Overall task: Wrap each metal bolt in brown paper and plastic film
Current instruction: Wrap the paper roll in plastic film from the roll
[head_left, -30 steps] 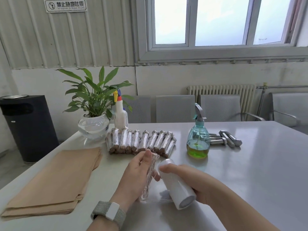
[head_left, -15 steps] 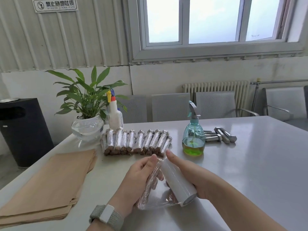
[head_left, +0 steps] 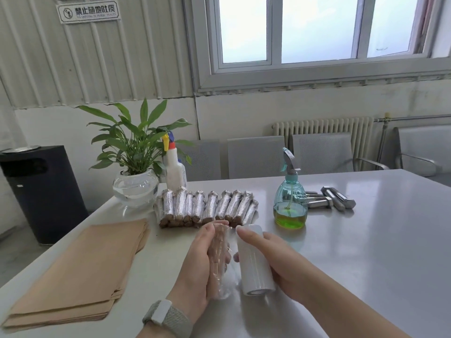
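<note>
At table centre, near edge: left hand (head_left: 199, 267) gripping paper-wrapped bolt (head_left: 218, 250), film partly around it. Right hand (head_left: 273, 259) at 3 o'clock, curled round film roll (head_left: 253, 259). Wrapped bolts (head_left: 207, 207) at 12 o'clock; paper stack (head_left: 80, 272) at 9.

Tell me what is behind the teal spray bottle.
Bare metal bolts lie on the table behind the teal spray bottle. Their left ends are hidden by the bottle, so no exact count.
</note>
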